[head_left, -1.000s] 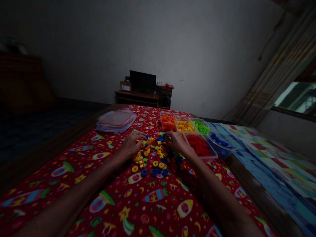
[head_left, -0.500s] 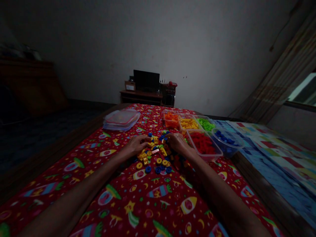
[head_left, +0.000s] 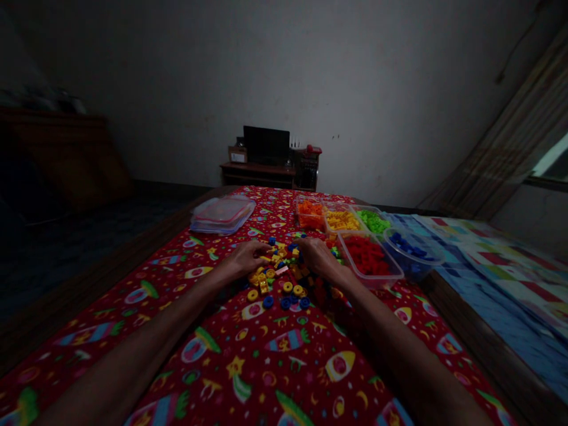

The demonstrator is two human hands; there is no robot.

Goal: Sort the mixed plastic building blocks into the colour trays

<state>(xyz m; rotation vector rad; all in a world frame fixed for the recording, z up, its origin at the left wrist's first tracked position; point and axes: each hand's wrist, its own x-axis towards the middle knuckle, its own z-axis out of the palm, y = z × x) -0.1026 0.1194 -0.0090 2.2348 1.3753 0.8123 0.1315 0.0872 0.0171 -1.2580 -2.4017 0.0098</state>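
Note:
A heap of small plastic toy pieces (head_left: 284, 275), mostly yellow and blue, lies on a red cloth with rocket prints (head_left: 266, 349). My left hand (head_left: 244, 260) rests at the heap's left edge, fingers curled onto the pieces. On the right edge of the heap lies my right hand (head_left: 317, 257), its fingers bent over the pieces. What either hand pinches is too small and dark to name. Beyond the heap stand clear tubs of sorted pieces: orange (head_left: 309, 214), yellow (head_left: 341, 220), green (head_left: 373, 221), red (head_left: 368, 255) and blue (head_left: 410, 247).
A stack of clear lids (head_left: 222, 213) lies on the cloth at the far left. A striped, patchwork mat (head_left: 497, 266) spreads to the right. A low wooden stand with a dark screen (head_left: 266, 145) is at the back wall. A curtain (head_left: 510, 148) hangs at the right.
The view has drifted slightly, so everything sits a little further right and lower. Both hands stay on the heap, with the fingers shifting a little among the pieces.

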